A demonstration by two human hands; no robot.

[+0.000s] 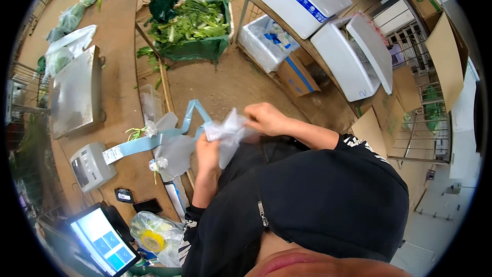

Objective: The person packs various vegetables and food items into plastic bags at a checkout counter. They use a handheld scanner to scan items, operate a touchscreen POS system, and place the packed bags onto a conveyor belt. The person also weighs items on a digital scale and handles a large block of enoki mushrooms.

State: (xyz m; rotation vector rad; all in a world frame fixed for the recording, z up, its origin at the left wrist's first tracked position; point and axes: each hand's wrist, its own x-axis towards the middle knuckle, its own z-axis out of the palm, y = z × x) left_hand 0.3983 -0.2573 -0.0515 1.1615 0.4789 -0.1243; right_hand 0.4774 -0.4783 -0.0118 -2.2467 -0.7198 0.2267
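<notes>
On my head feed, I've got the left hand grasping a clear plastic bag and the right hand pinching its far side, fingers closed on both, bag motion-blurred in front of the torso, just off the table edge. Pale blue label strip runs from the grey printer toward the hands, more thin bags beneath it. Metal scale sits beyond the printer, dark phone nearer the person.
</notes>
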